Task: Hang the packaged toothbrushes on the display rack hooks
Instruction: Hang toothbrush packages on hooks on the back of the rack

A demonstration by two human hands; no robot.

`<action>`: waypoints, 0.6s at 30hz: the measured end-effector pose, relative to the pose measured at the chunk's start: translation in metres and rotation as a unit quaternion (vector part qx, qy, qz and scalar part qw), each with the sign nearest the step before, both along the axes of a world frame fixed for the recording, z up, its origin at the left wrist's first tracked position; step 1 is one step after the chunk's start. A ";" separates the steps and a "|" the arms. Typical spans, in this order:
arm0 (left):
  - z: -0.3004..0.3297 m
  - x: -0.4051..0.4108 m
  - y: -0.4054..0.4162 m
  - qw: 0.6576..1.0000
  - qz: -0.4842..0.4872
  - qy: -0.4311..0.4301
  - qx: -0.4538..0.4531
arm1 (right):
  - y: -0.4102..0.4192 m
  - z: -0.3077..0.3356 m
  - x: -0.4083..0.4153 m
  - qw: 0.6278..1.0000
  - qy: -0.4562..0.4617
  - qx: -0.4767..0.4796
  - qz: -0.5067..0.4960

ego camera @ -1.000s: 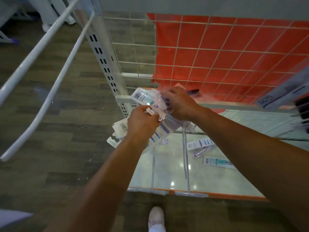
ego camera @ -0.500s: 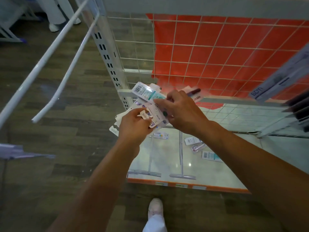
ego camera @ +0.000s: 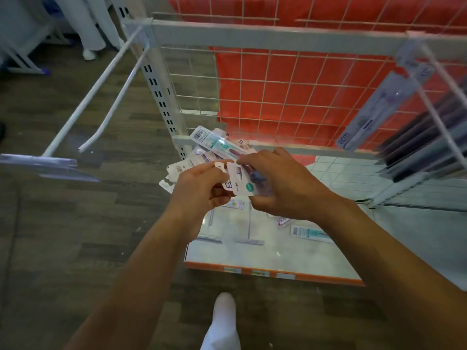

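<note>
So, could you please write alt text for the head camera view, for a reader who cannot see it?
Two bare hands, left hand and right hand, hold a fanned bunch of packaged toothbrushes before a white wire display rack. Empty hooks jut out at left; more packs lie on the bottom shelf.

White packs (ego camera: pixel 238 184) with teal dot, barcode stripes, between the fingers (ego camera: pixel 249 161); beyond them white grid (ego camera: pixel 278 79) over orange backing (ego camera: pixel 316 72).

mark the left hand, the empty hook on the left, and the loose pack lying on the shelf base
left hand (ego camera: pixel 199 188), head view, back of the hand
empty hook (ego camera: pixel 111 107), head view, mid-shaft
loose pack (ego camera: pixel 307 232), head view, card centre
</note>
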State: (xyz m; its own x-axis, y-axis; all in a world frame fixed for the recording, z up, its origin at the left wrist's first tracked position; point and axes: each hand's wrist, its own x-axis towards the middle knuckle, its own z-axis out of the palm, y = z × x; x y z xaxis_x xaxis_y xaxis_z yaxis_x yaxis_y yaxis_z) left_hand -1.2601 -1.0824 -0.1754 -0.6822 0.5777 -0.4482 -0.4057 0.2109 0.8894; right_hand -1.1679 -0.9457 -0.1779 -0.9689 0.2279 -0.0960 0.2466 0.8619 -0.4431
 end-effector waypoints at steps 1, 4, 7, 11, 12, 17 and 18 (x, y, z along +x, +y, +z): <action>0.007 0.006 0.000 1.000 -0.007 -0.001 0.001 | 0.000 0.004 0.008 1.000 0.004 -0.003 0.002; 0.027 0.027 0.002 0.999 -0.039 0.010 0.006 | -0.001 0.017 0.033 1.000 0.013 0.006 0.009; 0.049 0.048 0.005 0.998 -0.055 0.028 0.005 | -0.006 0.036 0.057 1.000 0.027 0.009 0.005; 0.079 0.073 0.009 0.998 -0.065 0.006 0.010 | -0.013 0.056 0.084 0.999 0.053 -0.009 -0.006; 0.087 0.078 0.009 0.997 -0.073 0.000 0.017 | -0.014 0.060 0.089 0.998 0.060 -0.028 -0.009; 0.119 0.093 0.009 0.991 -0.121 0.037 0.047 | -0.013 0.091 0.106 0.981 0.106 -0.161 -0.019; 0.123 0.093 0.008 0.988 -0.131 0.067 0.042 | -0.012 0.100 0.109 0.975 0.114 -0.190 -0.024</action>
